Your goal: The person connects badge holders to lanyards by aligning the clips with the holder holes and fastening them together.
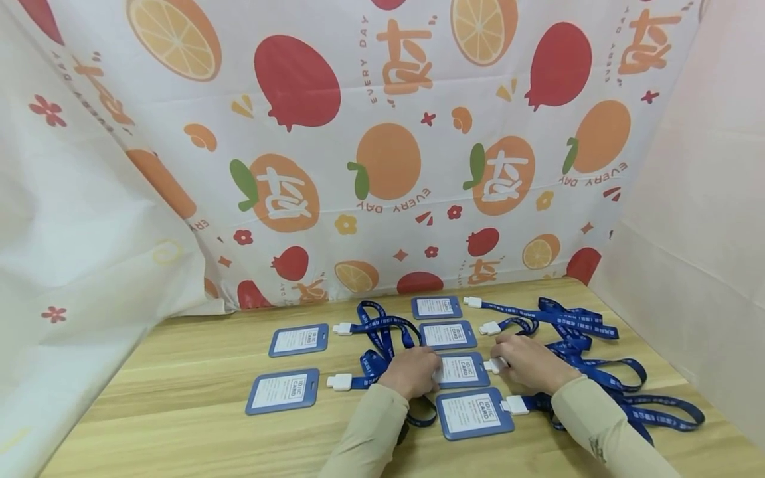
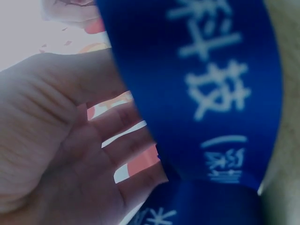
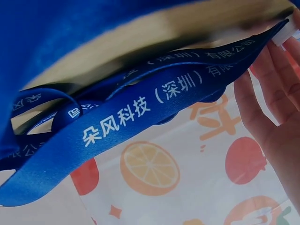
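Blue card holder (image 1: 461, 370), face up, white lanyard clip (image 1: 493, 366) alongside

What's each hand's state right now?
Left hand: at blue rectangular plastic card holder; whether it holds cannot be told.
Right hand: closed, holding white rectangular plastic clip.

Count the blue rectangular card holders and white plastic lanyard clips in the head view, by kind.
Blue rectangular card holders: 6
White plastic lanyard clips: 6
Total: 12

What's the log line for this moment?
left hand: at card holder edge | right hand: pinching white clip | blue straps: on table
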Motion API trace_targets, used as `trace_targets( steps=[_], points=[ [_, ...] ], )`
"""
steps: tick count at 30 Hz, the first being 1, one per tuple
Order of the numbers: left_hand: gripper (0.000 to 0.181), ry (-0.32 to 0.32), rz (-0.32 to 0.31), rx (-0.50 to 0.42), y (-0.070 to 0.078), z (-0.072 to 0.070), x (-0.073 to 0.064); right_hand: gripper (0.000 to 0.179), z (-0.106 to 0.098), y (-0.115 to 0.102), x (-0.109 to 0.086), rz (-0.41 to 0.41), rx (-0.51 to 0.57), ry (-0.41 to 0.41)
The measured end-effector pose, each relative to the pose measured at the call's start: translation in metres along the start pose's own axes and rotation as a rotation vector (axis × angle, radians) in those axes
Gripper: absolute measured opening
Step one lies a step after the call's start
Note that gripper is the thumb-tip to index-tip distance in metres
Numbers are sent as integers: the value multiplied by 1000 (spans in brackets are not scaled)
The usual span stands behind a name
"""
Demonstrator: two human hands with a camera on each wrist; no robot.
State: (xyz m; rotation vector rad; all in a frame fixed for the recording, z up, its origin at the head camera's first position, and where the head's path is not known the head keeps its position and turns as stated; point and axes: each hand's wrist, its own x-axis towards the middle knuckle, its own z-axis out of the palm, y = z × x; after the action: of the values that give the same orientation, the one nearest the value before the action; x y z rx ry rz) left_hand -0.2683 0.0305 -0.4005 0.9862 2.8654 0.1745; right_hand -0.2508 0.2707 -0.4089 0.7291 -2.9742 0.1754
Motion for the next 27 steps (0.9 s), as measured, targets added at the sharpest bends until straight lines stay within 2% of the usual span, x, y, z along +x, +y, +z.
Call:
trace_targets(
  steps=[10, 22, 27],
  points=[
    [22, -4, -4, 8, -1, 0, 1, 18, 1, -1, 1, -13, -30, -11],
    [22, -12, -8, 0, -1, -1, 0, 17, 0, -3, 2, -9, 0, -29],
    [21, 10, 9, 17, -1, -1, -1, 18, 0, -3, 2, 13, 20, -42]
  ],
)
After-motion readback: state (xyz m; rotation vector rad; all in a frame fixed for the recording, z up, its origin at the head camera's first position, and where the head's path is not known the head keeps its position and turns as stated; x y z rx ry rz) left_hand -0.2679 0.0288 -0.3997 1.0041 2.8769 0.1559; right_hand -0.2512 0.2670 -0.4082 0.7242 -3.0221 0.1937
